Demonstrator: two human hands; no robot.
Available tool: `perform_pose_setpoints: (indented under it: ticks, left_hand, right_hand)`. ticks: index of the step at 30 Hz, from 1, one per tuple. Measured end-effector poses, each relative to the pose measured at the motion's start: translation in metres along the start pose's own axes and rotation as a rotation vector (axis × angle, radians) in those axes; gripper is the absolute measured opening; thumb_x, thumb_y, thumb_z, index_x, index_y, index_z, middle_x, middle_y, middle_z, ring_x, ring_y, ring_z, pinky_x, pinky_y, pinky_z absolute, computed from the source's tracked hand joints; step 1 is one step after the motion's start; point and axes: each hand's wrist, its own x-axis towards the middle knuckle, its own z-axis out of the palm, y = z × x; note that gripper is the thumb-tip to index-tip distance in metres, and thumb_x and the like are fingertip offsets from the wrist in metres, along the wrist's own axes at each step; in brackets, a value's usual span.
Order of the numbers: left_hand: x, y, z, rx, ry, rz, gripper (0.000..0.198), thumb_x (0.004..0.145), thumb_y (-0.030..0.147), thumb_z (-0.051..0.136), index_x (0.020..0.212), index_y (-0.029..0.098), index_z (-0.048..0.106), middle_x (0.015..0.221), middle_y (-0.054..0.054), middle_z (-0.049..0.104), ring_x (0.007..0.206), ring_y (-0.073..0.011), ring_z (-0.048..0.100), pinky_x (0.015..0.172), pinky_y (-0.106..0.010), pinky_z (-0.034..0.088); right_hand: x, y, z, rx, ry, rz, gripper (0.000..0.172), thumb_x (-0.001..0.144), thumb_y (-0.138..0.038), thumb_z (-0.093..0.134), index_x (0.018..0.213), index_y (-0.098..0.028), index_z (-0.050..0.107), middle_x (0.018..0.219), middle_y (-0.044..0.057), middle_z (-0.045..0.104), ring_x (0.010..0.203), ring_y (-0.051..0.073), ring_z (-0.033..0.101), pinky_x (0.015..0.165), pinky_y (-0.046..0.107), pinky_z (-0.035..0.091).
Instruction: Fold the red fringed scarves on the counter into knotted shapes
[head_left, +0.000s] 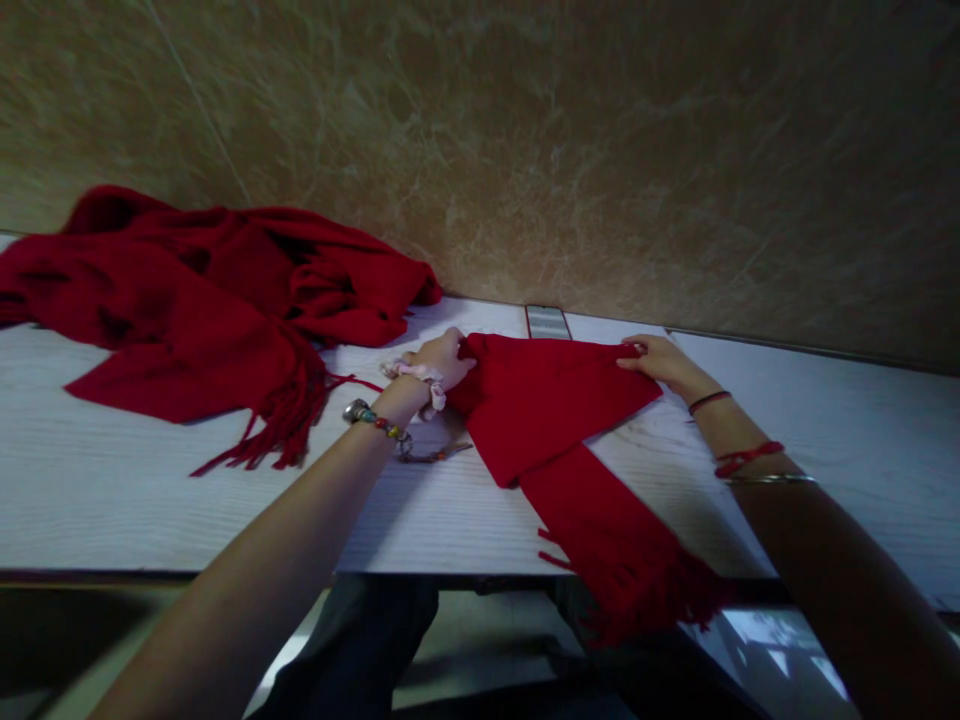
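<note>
Holding a red scarf [551, 400], both hands [442, 362] [651, 362] sit above white table [150, 505] — marbled wall [525, 160] beyond.

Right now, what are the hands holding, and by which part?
A red scarf, by its upper edge: left hand at one end, right hand near the other.

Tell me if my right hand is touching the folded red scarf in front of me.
Touching. The head view shows the right hand with its fingertips on the folded red scarf at its upper right, no gap between.
</note>
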Motion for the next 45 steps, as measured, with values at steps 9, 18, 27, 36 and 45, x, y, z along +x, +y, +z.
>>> perform_pose_setpoints:
  ticks: [9, 18, 27, 36, 45]
  left_hand:
    - [-0.012, 0.026, 0.013, 0.118, -0.305, 0.497, 0.039, 0.09, 0.033, 0.037, 0.126, 0.02, 0.045, 0.138, -0.006, 0.037, 0.126, -0.0203, 0.032, 0.104, -0.037, 0.026]
    - [-0.016, 0.026, 0.014, 0.16, -0.26, 0.532, 0.033, 0.092, 0.032, 0.031, 0.114, 0.02, 0.052, 0.131, -0.004, 0.045, 0.124, -0.0191, 0.036, 0.102, -0.043, 0.026]
    - [-0.018, 0.024, 0.011, 0.222, -0.214, 0.429, 0.031, 0.091, 0.032, 0.031, 0.107, 0.02, 0.054, 0.117, -0.004, 0.055, 0.114, -0.0185, 0.045, 0.098, -0.037, 0.03]
    - [-0.015, 0.026, 0.01, 0.311, -0.152, 0.409, 0.027, 0.088, 0.03, 0.037, 0.101, 0.016, 0.057, 0.113, -0.009, 0.056, 0.107, -0.0231, 0.05, 0.092, -0.041, 0.033]
    - [-0.007, 0.018, 0.016, 0.29, -0.186, 0.549, 0.03, 0.088, 0.026, 0.033, 0.103, 0.021, 0.059, 0.108, -0.007, 0.06, 0.104, -0.0226, 0.052, 0.092, -0.045, 0.031]
  right_hand:
    - [-0.08, -0.028, 0.04, -0.529, -0.171, -0.734, 0.054, 0.086, -0.041, 0.034, 0.135, -0.019, 0.032, 0.142, 0.01, 0.031, 0.132, 0.026, 0.024, 0.104, 0.052, 0.024]
    - [-0.085, -0.041, 0.038, -0.583, -0.292, -0.755, 0.051, 0.089, -0.037, 0.029, 0.136, -0.019, 0.03, 0.143, 0.007, 0.031, 0.132, 0.023, 0.024, 0.104, 0.052, 0.023]
    - [-0.076, -0.044, 0.057, -0.674, -0.292, -0.839, 0.043, 0.086, -0.022, 0.031, 0.125, -0.014, 0.047, 0.133, 0.01, 0.046, 0.124, 0.021, 0.039, 0.102, 0.049, 0.028]
    - [-0.069, -0.052, 0.057, -0.596, -0.312, -0.858, 0.044, 0.081, -0.02, 0.041, 0.123, -0.005, 0.047, 0.123, 0.016, 0.051, 0.116, 0.023, 0.046, 0.099, 0.039, 0.037]
    - [-0.07, -0.048, 0.052, -0.62, -0.281, -0.879, 0.043, 0.084, -0.026, 0.039, 0.123, -0.01, 0.049, 0.106, 0.013, 0.054, 0.102, 0.022, 0.052, 0.092, 0.038, 0.042]
